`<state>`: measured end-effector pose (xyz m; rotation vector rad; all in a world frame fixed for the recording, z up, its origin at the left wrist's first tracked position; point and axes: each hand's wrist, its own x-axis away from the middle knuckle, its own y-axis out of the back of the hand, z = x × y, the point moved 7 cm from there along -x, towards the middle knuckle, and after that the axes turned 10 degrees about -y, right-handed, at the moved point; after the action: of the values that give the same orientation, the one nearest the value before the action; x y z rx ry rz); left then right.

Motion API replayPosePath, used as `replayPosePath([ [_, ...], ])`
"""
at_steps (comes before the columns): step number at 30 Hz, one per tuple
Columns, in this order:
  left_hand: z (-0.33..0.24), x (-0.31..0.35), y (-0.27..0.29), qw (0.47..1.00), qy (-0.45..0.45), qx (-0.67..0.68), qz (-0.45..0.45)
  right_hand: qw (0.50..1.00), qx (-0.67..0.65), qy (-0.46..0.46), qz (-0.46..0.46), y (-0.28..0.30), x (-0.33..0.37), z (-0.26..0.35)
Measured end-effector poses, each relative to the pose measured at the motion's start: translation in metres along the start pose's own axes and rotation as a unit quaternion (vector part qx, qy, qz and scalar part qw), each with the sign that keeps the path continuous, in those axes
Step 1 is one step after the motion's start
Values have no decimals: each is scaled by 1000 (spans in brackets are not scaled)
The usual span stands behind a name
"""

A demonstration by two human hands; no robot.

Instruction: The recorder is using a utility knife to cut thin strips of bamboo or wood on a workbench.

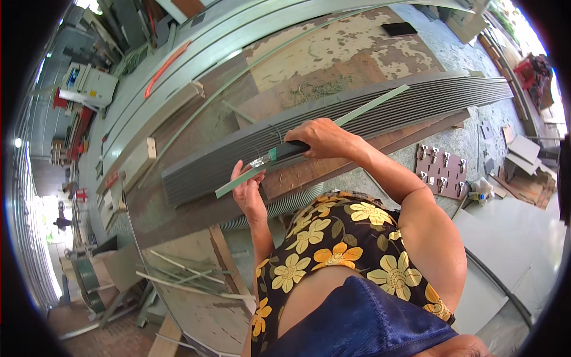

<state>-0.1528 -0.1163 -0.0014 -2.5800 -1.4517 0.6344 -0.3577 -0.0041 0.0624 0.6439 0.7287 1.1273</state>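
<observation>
My left hand (250, 193) holds a long, thin, pale green strip (373, 106) near its lower left end, fingers beneath and around it. The strip slants up to the right. My right hand (326, 138) is closed around the black handle of a hand tool (289, 149) with a teal collar and a shiny metal front end, which lies along the strip close to my left fingers. Its exact kind is hard to make out. Under both hands lies a long stack of dark grey strips (220, 156), side by side on a brown board.
A dark tablet-like slab (399, 29) lies at the far end of the worn board. To the right sits a brown plate with metal hinges (441, 171). A ribbed grey hose (295, 200) runs by my body. Loose offcut strips (190, 275) lie at lower left.
</observation>
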Motion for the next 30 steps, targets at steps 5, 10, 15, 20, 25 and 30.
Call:
replayPosePath([
  [5, -17, 15, 8, 981, 46, 179, 54, 999, -17, 22, 20, -8, 5, 15],
  [10, -24, 25, 27, 992, 25, 121, 37, 999, -17, 22, 27, -12, 8, 25],
  [15, -41, 25, 15, 993, -8, 102, 51, 1000, -14, 23, -10, 6, 18, 35],
  [20, -72, 31, -2, 990, -111, 54, 62, 997, -7, 53, -53, 22, 19, 41],
  [25, -75, 41, -14, 990, -113, -40, 78, 999, 20, 1, -30, 23, 7, 31],
  [30, -76, 52, -29, 979, -109, -130, 114, 999, 11, -40, 0, 10, -1, 3],
])
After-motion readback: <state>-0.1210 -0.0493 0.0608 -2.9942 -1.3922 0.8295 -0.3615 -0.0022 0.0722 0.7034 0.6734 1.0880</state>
